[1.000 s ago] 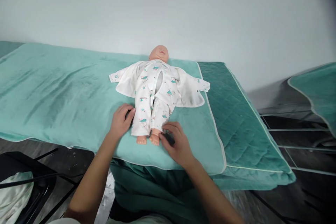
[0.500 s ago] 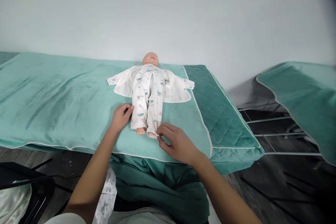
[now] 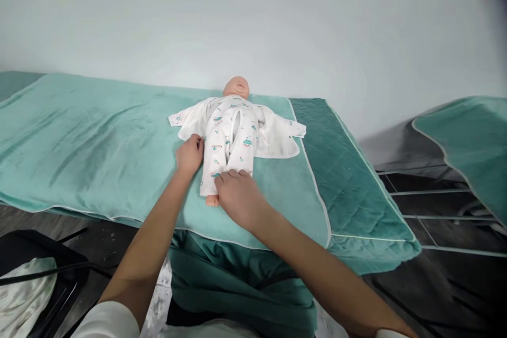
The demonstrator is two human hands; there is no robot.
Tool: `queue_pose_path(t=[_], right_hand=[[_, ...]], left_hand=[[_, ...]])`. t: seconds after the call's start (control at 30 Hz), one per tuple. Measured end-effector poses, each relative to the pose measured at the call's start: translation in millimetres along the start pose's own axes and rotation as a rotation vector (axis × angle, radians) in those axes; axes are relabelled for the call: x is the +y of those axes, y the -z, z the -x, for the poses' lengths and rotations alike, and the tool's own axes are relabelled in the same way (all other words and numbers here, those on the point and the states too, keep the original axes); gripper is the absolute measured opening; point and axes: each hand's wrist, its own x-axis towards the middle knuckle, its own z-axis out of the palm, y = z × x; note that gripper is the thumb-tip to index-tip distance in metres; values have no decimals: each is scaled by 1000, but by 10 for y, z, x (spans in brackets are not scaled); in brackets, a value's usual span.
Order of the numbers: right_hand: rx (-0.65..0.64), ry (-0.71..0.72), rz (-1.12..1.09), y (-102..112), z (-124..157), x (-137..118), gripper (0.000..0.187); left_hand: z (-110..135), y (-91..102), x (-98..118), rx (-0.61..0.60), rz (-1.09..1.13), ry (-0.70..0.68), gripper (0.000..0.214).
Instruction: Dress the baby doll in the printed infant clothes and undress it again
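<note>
A baby doll [image 3: 236, 87] lies on its back on a light green blanket [image 3: 289, 190], head toward the wall. It wears white printed baby trousers [image 3: 216, 161], and a white open jacket [image 3: 279, 140] spreads out at both sides. My left hand [image 3: 190, 156] is closed at the left edge of the trousers, near the hip, its fingertips on the cloth. My right hand [image 3: 241, 198] lies across the lower part of the other trouser leg, fingers curled over it, hiding the cuff and that foot. One bare foot [image 3: 213, 200] shows below the left cuff.
The blanket covers a bed with a darker green quilted cover [image 3: 348, 185] at the right. A pale wall [image 3: 253, 26] rises behind. On the right stands a metal frame [image 3: 443, 216] with green cloth. A black chair [image 3: 59, 296] holding printed cloth is at lower left.
My left hand has slid up along the trousers toward the hip. My right hand has moved from the cuff's outer edge onto the leg, covering the foot. The view has shifted slightly.
</note>
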Motion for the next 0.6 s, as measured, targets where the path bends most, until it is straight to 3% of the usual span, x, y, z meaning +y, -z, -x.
queue_pose_path(t=[0.27, 0.47, 0.6], right_hand=[[128, 38, -97, -188, 66, 35, 12], [233, 193, -312, -24, 195, -8, 9], [241, 173, -590, 41, 191, 279, 13]], left_hand=[[7, -14, -12, 20, -31, 0, 28], [4, -36, -45, 36, -13, -14, 28], [31, -29, -30, 43, -41, -48, 29]])
